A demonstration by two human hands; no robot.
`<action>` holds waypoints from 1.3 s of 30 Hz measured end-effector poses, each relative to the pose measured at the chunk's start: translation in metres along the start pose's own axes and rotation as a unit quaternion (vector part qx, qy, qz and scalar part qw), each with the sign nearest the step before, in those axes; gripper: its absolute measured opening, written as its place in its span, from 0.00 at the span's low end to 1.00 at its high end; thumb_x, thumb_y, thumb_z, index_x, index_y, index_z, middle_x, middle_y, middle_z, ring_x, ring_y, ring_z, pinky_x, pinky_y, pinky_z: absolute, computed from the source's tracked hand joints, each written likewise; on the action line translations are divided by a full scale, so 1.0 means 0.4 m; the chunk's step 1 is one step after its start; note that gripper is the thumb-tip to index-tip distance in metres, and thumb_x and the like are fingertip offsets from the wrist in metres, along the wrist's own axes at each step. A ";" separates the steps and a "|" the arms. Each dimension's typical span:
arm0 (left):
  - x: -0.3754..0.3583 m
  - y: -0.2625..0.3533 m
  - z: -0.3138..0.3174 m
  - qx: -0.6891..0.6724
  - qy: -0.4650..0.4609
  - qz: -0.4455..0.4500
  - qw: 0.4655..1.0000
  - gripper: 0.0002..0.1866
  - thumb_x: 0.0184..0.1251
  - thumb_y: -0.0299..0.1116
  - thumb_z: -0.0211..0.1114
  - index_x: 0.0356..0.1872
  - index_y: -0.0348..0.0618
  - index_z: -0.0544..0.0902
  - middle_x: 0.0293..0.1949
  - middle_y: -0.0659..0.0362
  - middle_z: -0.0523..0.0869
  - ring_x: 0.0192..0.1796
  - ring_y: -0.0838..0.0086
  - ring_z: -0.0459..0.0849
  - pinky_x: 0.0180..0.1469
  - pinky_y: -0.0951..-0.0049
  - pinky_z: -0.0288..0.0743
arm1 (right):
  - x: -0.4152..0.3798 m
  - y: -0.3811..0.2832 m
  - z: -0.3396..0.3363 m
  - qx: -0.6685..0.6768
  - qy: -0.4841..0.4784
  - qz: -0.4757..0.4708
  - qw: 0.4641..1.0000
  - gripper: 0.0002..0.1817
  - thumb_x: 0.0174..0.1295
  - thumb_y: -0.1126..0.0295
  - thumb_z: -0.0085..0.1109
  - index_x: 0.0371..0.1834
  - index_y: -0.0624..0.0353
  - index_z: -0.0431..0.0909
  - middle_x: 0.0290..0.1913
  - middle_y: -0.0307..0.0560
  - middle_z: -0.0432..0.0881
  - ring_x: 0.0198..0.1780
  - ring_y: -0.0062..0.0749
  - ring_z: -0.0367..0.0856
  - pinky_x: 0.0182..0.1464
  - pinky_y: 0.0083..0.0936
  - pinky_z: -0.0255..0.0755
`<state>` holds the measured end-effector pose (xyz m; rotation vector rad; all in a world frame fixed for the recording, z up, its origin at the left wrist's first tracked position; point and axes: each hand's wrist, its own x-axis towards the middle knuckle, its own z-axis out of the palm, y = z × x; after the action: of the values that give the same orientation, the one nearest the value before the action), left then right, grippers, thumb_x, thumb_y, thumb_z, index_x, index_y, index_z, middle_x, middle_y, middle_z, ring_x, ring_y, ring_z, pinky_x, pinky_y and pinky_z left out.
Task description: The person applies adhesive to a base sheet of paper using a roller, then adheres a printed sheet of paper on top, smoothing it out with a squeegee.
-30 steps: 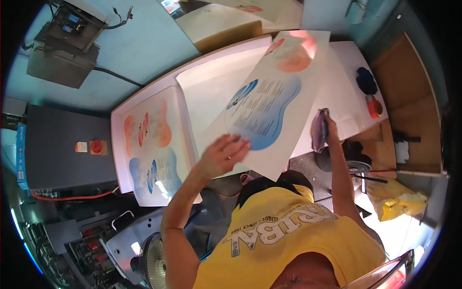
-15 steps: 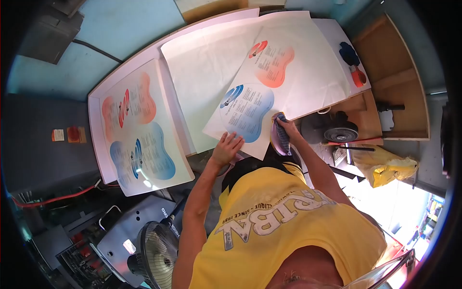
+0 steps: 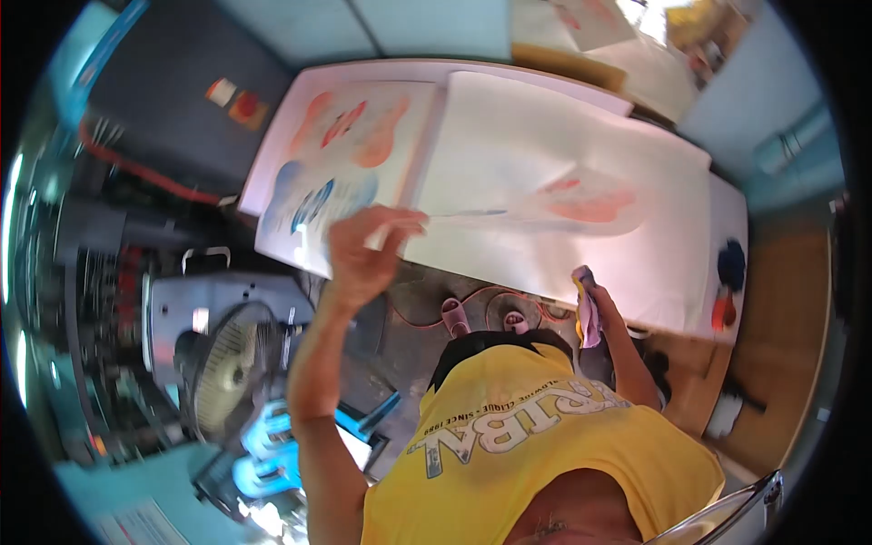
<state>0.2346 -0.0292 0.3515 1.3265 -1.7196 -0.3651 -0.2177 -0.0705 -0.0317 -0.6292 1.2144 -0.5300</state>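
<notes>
My left hand (image 3: 368,250) is raised above the near side of the table, thumb and fingers closed on the edge of a printed sheet (image 3: 595,204). That sheet is lifted and seen nearly edge-on, its red print showing toward the right. Under it lies a large white paper (image 3: 545,127). In my right hand (image 3: 604,304) is a bunched purple-and-yellow cloth (image 3: 589,313), held at the table's front edge. To the left, a printed sheet (image 3: 400,118) with red and blue shapes lies flat on the table.
A pedestal fan (image 3: 222,368) stands close by my left arm, near a grey machine panel (image 3: 173,295). Dark blue (image 3: 731,263) and orange (image 3: 723,311) items sit at the table's right end. An orange cable (image 3: 481,292) lies on the floor near my slippers (image 3: 453,316).
My left hand has risen and moved left, lifting the printed sheet that was lying flat. My right hand keeps the cloth, now lower and further right. The view has turned.
</notes>
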 end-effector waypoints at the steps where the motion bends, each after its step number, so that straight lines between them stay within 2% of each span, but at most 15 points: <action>1: -0.002 0.039 -0.057 0.057 0.096 0.071 0.991 0.07 0.60 0.16 0.70 0.38 0.38 0.88 0.35 0.56 0.92 0.36 0.74 0.90 0.42 0.74 0.80 | 0.035 0.000 -0.022 0.042 -0.024 0.005 0.999 0.20 0.70 0.46 0.62 0.45 0.53 0.80 0.32 0.35 0.81 0.29 0.23 0.79 0.31 0.23 0.75; 4: -0.010 0.226 -0.240 0.091 0.270 -0.108 0.952 0.03 0.65 0.22 0.72 0.38 0.36 0.88 0.34 0.63 0.90 0.35 0.86 0.83 0.38 0.79 0.76 | 0.138 -0.016 -0.032 0.184 -0.156 0.016 0.970 0.26 0.71 0.43 0.58 0.57 0.54 0.79 0.40 0.41 0.85 0.34 0.28 0.82 0.36 0.27 0.80; 6: -0.020 0.339 -0.315 0.030 0.331 -0.040 0.942 0.06 0.65 0.25 0.74 0.39 0.35 0.88 0.33 0.64 0.89 0.33 0.86 0.81 0.38 0.81 0.74 | 0.274 -0.011 -0.018 0.154 -0.196 -0.014 0.968 0.30 0.74 0.45 0.54 0.69 0.55 0.72 0.52 0.44 0.84 0.38 0.28 0.81 0.38 0.27 0.81; 10: -0.168 0.538 -0.472 0.079 0.394 -0.110 0.909 0.08 0.70 0.29 0.70 0.44 0.34 0.87 0.39 0.59 0.90 0.41 0.80 0.85 0.46 0.79 0.76 | 0.382 -0.087 0.134 0.110 -0.414 0.004 0.903 0.35 0.75 0.46 0.51 0.79 0.53 0.61 0.63 0.43 0.80 0.43 0.29 0.81 0.45 0.28 0.80; 14: -0.339 0.722 -0.526 0.132 0.438 -0.079 0.886 0.04 0.73 0.29 0.68 0.37 0.41 0.85 0.31 0.67 0.87 0.32 0.86 0.81 0.36 0.85 0.71 | 0.288 -0.180 0.424 -0.007 -0.308 -0.027 0.951 0.36 0.72 0.45 0.56 0.76 0.54 0.64 0.61 0.44 0.79 0.51 0.30 0.79 0.55 0.31 0.76; 18: -0.629 0.877 -0.598 0.237 0.516 -0.050 0.822 0.06 0.72 0.30 0.69 0.34 0.41 0.85 0.29 0.68 0.86 0.30 0.87 0.79 0.33 0.87 0.67 | 0.145 -0.256 0.617 -0.055 -0.394 -0.045 0.916 0.34 0.69 0.52 0.64 0.73 0.54 0.66 0.54 0.43 0.79 0.50 0.29 0.79 0.51 0.30 0.76; 19: -0.742 0.919 -0.654 0.192 0.549 -0.053 0.812 0.10 0.72 0.28 0.68 0.48 0.33 0.86 0.42 0.58 0.90 0.46 0.77 0.86 0.52 0.76 0.76 | 0.186 -0.277 0.656 -0.099 -0.502 -0.026 0.859 0.33 0.68 0.55 0.66 0.71 0.55 0.66 0.53 0.44 0.78 0.49 0.30 0.79 0.48 0.32 0.77; 20: -0.820 0.956 -0.663 0.220 0.593 -0.073 0.771 0.10 0.74 0.28 0.66 0.50 0.33 0.85 0.46 0.57 0.89 0.49 0.75 0.85 0.57 0.74 0.75 | 0.179 -0.291 0.684 -0.139 -0.506 -0.050 0.850 0.33 0.68 0.54 0.66 0.70 0.56 0.66 0.52 0.43 0.79 0.49 0.31 0.79 0.50 0.32 0.76; 27: -1.335 1.122 -0.626 0.249 0.739 -0.156 0.607 0.11 0.76 0.31 0.65 0.49 0.33 0.86 0.46 0.58 0.88 0.51 0.75 0.83 0.60 0.72 0.73 | -0.192 -0.312 0.979 -0.291 -0.550 -0.327 0.711 0.26 0.58 0.54 0.71 0.49 0.62 0.76 0.42 0.37 0.78 0.44 0.24 0.75 0.46 0.23 0.71; 30: -1.762 1.144 -0.616 0.231 0.791 -0.186 0.535 0.14 0.78 0.33 0.63 0.55 0.35 0.83 0.53 0.57 0.86 0.58 0.75 0.80 0.63 0.71 0.72 | -0.208 -0.215 1.121 -0.380 -0.577 -0.336 0.640 0.22 0.53 0.67 0.71 0.49 0.64 0.79 0.42 0.38 0.81 0.45 0.28 0.78 0.49 0.24 0.73; 31: -1.928 1.147 -0.616 0.207 0.813 -0.198 0.507 0.15 0.78 0.34 0.62 0.57 0.35 0.83 0.54 0.56 0.86 0.59 0.75 0.79 0.64 0.71 0.71 | -0.390 -0.166 1.182 -0.365 -0.579 -0.315 0.658 0.20 0.51 0.68 0.73 0.46 0.64 0.81 0.40 0.37 0.82 0.42 0.27 0.79 0.50 0.25 0.74; 32: -1.997 1.134 -0.586 0.195 0.835 -0.238 0.456 0.16 0.79 0.36 0.61 0.59 0.36 0.81 0.52 0.57 0.86 0.59 0.75 0.79 0.64 0.69 0.71 | -0.504 -0.124 1.244 -0.389 -0.610 -0.312 0.616 0.19 0.51 0.69 0.73 0.46 0.63 0.82 0.40 0.39 0.84 0.42 0.28 0.81 0.51 0.28 0.76; 37: -2.317 1.086 -0.390 0.166 0.870 -0.313 0.343 0.12 0.77 0.32 0.63 0.52 0.35 0.84 0.39 0.62 0.86 0.41 0.81 0.83 0.46 0.78 0.78 | -0.710 0.165 1.461 -0.460 -0.655 -0.232 0.552 0.15 0.58 0.68 0.73 0.46 0.62 0.86 0.38 0.39 0.88 0.43 0.22 0.84 0.51 0.26 0.77; 38: -2.616 1.118 -0.309 0.126 0.859 -0.361 0.342 0.14 0.75 0.34 0.66 0.52 0.34 0.84 0.38 0.61 0.86 0.40 0.79 0.82 0.45 0.77 0.77 | -0.751 0.217 1.520 -0.489 -0.668 -0.209 0.520 0.14 0.59 0.67 0.73 0.45 0.62 0.86 0.37 0.39 0.88 0.42 0.21 0.84 0.51 0.25 0.76; 39: -2.450 1.076 -0.321 0.144 0.879 -0.363 0.275 0.14 0.71 0.35 0.70 0.48 0.34 0.86 0.40 0.59 0.87 0.42 0.75 0.82 0.45 0.74 0.77 | -0.756 0.273 1.560 -0.498 -0.677 -0.183 0.511 0.14 0.58 0.67 0.73 0.45 0.62 0.86 0.37 0.39 0.88 0.42 0.21 0.84 0.50 0.25 0.76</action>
<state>0.0846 1.0339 0.2574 1.3778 0.8789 0.8502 0.3060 0.3115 0.2372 -1.8365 -0.3570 0.4948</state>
